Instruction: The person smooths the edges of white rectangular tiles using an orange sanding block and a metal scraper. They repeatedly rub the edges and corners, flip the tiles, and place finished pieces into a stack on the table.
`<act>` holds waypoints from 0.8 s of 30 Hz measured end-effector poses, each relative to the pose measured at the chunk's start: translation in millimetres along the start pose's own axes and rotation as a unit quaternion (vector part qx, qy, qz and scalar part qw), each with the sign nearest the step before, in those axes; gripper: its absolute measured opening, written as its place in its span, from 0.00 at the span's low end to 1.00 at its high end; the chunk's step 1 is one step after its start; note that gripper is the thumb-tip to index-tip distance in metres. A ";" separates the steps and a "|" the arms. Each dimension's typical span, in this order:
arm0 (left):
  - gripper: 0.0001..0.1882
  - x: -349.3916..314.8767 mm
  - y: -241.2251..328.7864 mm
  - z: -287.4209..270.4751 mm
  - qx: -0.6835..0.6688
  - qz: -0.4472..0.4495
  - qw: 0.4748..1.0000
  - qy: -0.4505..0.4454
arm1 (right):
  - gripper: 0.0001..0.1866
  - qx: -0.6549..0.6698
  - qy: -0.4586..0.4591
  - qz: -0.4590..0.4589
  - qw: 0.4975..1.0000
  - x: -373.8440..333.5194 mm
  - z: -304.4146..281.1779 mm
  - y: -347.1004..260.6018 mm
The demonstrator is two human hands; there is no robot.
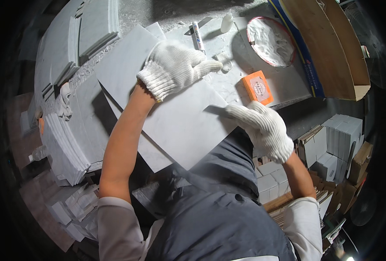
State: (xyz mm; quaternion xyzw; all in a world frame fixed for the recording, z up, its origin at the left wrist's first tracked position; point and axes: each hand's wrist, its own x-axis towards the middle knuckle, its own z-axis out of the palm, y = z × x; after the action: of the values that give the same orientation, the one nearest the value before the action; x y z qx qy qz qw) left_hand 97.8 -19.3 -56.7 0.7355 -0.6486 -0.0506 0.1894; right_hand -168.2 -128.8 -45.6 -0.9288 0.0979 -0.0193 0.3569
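Note:
My left hand (175, 67), in a white knit glove, lies palm down across the far edge of a pale grey-white tile (180, 126). Its thumb stretches to the right; the other fingertips are hidden. That tile slants over a second tile (156, 154), and its near corner reaches over my lap. My right hand (264, 128), gloved too, grips a thin grey scraper blade (215, 110) that lies over the tile's right corner. Just beyond this hand stands an orange hand pad block (257, 88) with a pale label.
A white marker (198, 38), a small bottle (227, 22) and a red-rimmed round container of white paste (271, 41) sit on the dusty table. Stacked tiles (99, 26) line the left. An open cardboard box (328, 48) stands at far right, white boxes (343, 135) below it.

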 end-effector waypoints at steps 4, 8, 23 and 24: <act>0.27 2.4 -0.3 2.0 -0.024 0.020 0.999 0.031 | 0.26 0.003 0.013 0.014 1.000 -9.8 1.6 2.7; 0.27 2.0 -0.4 -1.0 0.041 -0.015 0.999 -0.027 | 0.27 -0.019 -0.032 0.017 0.999 -1.0 -3.5 5.9; 0.23 1.9 -0.6 -1.2 -0.003 -0.030 0.999 -0.030 | 0.28 -0.025 -0.105 0.033 0.994 -3.4 -10.1 4.0; 0.22 1.6 -1.2 0.1 -0.004 -0.024 0.999 -0.024 | 0.28 -0.018 -0.097 0.034 0.995 -2.0 -9.7 3.2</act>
State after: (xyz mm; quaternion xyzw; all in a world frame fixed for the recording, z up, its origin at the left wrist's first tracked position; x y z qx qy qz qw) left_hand 99.1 -20.8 -56.9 0.7487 -0.6347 -0.0755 0.1760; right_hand -171.8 -137.2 -40.4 -0.9288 0.0945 0.0846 0.3481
